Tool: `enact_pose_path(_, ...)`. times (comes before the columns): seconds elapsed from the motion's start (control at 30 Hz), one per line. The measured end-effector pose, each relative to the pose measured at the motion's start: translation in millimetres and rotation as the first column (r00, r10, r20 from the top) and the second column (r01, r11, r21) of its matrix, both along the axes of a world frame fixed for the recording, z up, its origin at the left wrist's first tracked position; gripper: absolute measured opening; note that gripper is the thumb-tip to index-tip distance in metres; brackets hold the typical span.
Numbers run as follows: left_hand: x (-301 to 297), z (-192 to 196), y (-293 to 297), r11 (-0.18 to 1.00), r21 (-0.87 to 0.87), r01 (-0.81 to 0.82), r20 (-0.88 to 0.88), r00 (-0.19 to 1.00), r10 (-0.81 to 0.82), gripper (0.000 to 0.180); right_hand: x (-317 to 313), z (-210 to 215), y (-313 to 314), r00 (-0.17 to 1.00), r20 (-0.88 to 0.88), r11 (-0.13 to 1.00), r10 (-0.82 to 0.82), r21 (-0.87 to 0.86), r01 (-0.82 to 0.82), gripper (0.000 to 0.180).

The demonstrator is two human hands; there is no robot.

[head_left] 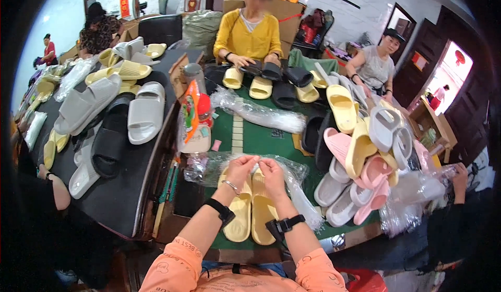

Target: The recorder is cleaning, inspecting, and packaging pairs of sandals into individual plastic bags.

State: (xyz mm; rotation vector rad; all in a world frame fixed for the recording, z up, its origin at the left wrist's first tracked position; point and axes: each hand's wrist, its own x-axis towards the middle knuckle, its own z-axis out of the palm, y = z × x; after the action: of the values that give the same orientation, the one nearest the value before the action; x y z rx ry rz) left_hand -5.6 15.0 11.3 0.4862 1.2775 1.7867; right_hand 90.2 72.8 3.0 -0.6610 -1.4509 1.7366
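Observation:
Over a pair of pale yellow slide slippers (pixel 237 216), my left hand (pixel 241 168) and my right hand (pixel 272 176) meet with fingertips pinched close together. Whatever lies between the fingers is too small or hidden to make out. The slippers rest side by side on the green table top (pixel 229 130), their far ends partly covered by my hands. Clear plastic bags (pixel 206 167) lie spread just beyond and beside my hands. On the right, a bundle of thin clear plastic (pixel 305 200) trails down next to the slippers.
A heap of yellow, grey and pink slippers (pixel 360 151) stands at the right. Grey and black slippers (pixel 146 113) cover the black table at the left. Across the table, a person in yellow (pixel 250 36) handles black slippers. Another plastic bundle (pixel 261 115) lies mid-table.

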Motion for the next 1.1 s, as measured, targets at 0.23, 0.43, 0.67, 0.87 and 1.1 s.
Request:
enact_pose_path(0.23, 5, 2, 6, 0.999, 0.026, 0.028, -0.055, 0.998, -0.027, 0.016, 5, -2, 7, 0.999, -0.014, 0.999, -0.037, 0.009, 0.037, 0.007)
enact_pose_path(0.43, 1, 0, 0, 1.0, -0.008, 0.03, -0.031, 0.999, -0.03, 0.016, 0, -10, 4, 0.999, -0.048, 1.0, -0.014, -0.028, 0.013, 0.008)
enact_pose_path(0.67, 7, 1, 3, 0.999, -0.006, 0.044, -0.089, 0.995, -0.045, 0.017, 6, -13, 8, 0.998, -0.055, 0.995, 0.0, -0.101, -0.006, 0.009)
enact_pose_path(0.87, 2, -9, 7, 0.998, 0.026, 0.059, -0.062, 0.996, -0.057, 0.016, 1, -13, 13, 1.0, -0.029, 0.998, -0.001, -0.059, -0.001, 0.01)
enact_pose_path(1.1, 2, -10, 5, 0.997, -0.038, -0.067, -0.096, 0.993, 0.063, 0.021, 65, 33, -54, 0.729, 0.519, 0.813, -0.446, 0.576, 0.087, 0.01)
